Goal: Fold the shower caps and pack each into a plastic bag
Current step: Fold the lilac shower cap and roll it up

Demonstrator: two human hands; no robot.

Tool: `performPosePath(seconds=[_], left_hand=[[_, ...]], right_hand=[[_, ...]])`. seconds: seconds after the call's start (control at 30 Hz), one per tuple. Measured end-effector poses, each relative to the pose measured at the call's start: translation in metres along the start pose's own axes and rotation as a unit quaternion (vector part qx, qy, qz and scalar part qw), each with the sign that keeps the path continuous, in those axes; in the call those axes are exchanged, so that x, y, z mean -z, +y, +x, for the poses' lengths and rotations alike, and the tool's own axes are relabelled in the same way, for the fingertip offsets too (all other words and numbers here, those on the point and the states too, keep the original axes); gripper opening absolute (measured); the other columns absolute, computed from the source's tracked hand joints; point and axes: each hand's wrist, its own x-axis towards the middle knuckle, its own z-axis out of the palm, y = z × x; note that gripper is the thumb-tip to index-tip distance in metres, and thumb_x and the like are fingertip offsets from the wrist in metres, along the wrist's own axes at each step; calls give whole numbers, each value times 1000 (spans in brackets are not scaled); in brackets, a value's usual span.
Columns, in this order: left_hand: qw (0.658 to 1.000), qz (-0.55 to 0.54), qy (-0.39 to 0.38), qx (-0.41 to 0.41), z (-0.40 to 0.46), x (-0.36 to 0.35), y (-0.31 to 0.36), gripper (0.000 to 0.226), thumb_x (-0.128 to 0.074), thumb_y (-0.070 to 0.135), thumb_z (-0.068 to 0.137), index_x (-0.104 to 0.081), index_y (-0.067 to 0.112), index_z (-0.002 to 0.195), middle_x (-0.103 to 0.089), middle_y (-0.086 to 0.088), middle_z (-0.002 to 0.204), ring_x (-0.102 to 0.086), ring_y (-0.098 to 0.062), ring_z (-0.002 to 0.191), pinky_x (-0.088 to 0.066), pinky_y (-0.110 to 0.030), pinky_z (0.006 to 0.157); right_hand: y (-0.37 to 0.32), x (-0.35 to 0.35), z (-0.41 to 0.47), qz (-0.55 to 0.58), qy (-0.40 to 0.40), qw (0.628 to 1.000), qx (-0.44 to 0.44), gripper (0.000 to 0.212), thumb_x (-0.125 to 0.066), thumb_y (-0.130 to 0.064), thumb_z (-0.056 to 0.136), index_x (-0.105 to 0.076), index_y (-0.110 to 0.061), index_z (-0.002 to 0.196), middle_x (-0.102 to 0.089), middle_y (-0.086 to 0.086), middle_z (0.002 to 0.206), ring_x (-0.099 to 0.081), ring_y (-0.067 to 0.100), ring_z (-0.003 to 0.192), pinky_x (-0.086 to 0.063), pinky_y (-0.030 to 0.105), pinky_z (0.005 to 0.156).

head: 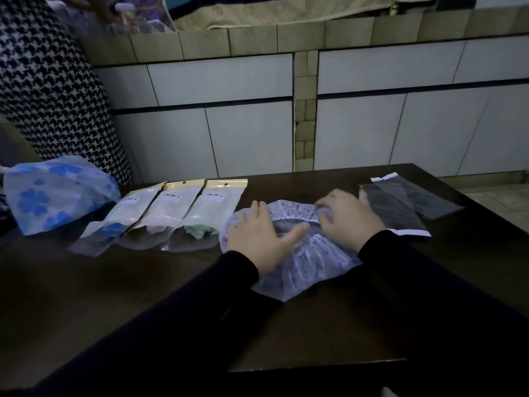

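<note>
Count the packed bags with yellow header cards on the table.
3, side by side left of the lavender cap: left bag, middle bag, right bag. The left one's header is hardly visible.

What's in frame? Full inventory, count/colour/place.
cap: 1, pale lilac print, mid-table under both hands
spare cap: 1, white with blue flowers, far left table edge
packed bags: 3, clear with white and tan headers, in a row left of the cap
empty bags: 2, clear with white strips, overlapping at right
table: 1, dark brown
cloth: 1, black and white houndstooth, upper left
wall: white tiles with beige bands, behind the table
left hand: 1, flat on the cap's left part
right hand: 1, fingers curled into the cap's far rim
sleeves: 2, black
</note>
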Motion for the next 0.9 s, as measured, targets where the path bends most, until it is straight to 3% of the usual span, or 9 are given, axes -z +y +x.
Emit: performPosePath(seconds=[0.1, 0.17, 0.27, 0.37, 0.57, 0.7, 0.8, 0.9], left_hand=[[997, -36, -66, -3, -8, -18, -2, 120, -32, 94, 63, 4, 22, 152, 0, -6, 161, -5, -30, 147, -18, -53, 116], [997, 2, -80, -22, -11, -26, -5, 120, -26, 97, 57, 11, 31, 151, 2, -6, 161, -2, -33, 147, -13, -55, 116], [993, 58, -88, -55, -12, -29, -10, 116, -17, 98, 52, 15, 41, 148, 4, -6, 161, 1, -34, 147, -6, -54, 116], [988, 72, -105, -90, -11, -25, -17, 113, -23, 98, 52, 17, 47, 145, 6, -2, 161, 3, -31, 147, -4, -52, 117], [975, 84, -146, -142, -9, -12, -27, 117, -43, 93, 55, 17, 46, 145, 13, 5, 160, 5, -23, 148, -1, -48, 118], [976, 91, -141, -141, -12, -5, -19, 116, -45, 89, 59, 14, 42, 147, 10, 6, 160, 4, -20, 148, -2, -49, 119], [985, 57, -103, -125, -18, -5, -7, 109, -34, 89, 61, 6, 40, 149, 7, 6, 160, 3, -18, 148, 0, -49, 117], [986, 35, -106, -120, -23, -16, -1, 111, -36, 91, 58, 9, 44, 148, 10, 5, 160, 4, -21, 148, -2, -53, 117]], right_hand=[[5, -11, -14, 53, -95, 994, 21, 31, -40, -31, 98, -61, -25, 121, -53, -4, 128, -47, 14, 122, -17, 45, 116], [14, -15, -24, 104, -128, 986, 23, 39, -36, -36, 101, -48, -27, 137, -40, -5, 146, -34, 14, 135, -20, 40, 116], [29, -15, -30, 82, -185, 978, 42, 50, -26, -47, 101, -24, -33, 149, -15, -7, 159, -9, 11, 146, -7, 40, 119], [39, -12, -36, 54, -208, 975, 54, 54, -20, -53, 99, -13, -37, 150, -4, -9, 160, 3, 8, 146, 3, 36, 117], [50, -3, -41, 26, -222, 973, 56, 59, -21, -59, 96, -9, -39, 150, -6, -9, 160, -3, 8, 146, -1, 34, 116], [39, 0, -43, 13, -151, 987, 51, 55, -27, -55, 98, -21, -36, 149, -21, -7, 157, -21, 12, 142, -16, 41, 115], [30, 3, -44, 40, -117, 992, 28, 54, -24, -55, 97, -24, -36, 148, -21, -6, 157, -17, 14, 144, -14, 45, 115], [26, -7, -48, 45, -138, 989, 34, 56, -19, -58, 96, -19, -37, 149, -14, -3, 159, -11, 15, 146, -8, 45, 118]])
